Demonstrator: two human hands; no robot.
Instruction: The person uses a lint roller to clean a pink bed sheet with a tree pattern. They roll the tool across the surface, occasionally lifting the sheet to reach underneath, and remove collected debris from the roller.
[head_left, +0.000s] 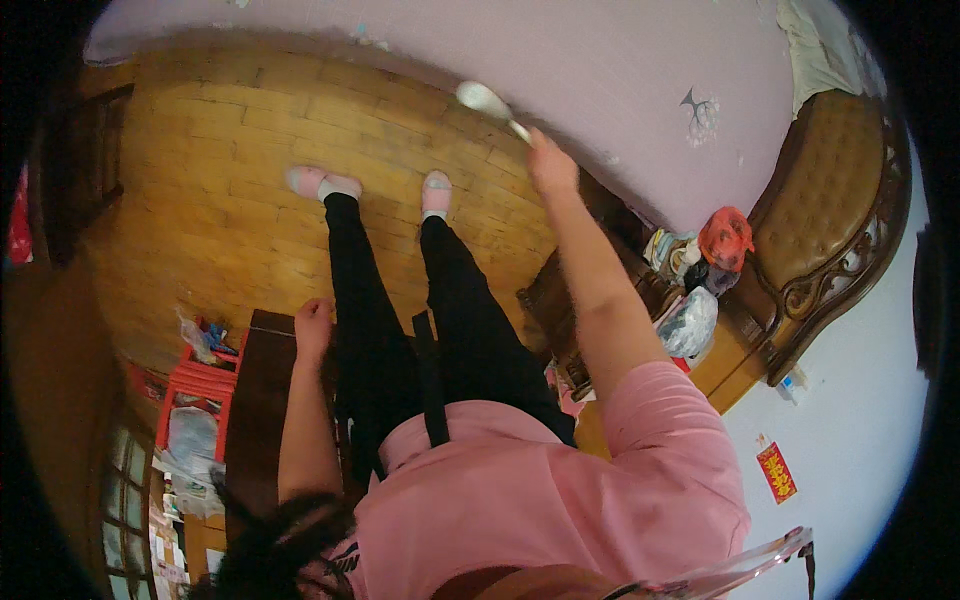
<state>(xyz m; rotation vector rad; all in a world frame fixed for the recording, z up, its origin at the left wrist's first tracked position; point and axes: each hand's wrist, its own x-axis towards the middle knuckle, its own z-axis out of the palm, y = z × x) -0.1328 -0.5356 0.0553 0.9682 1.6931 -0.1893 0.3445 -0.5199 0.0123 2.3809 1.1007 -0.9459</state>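
My right hand stretches forward, closed around the slim handle of a white brush-like tool. Its rounded, paddle-shaped head points away to the left, close to the hanging edge of a pale pink bed cover. I cannot tell whether the head touches the cloth, and its bristles, if any, are not visible. Down at my left side hangs my left hand, its fingers curled in and nothing seen in it. It is beside my black trousers and near a dark wooden furniture top.
A carved wooden headboard with brown tufted padding rises on the right. By it, a bedside cabinet bears a red plastic bag and a clear one. Red shelving stands at left. My slippers rest on wooden flooring.
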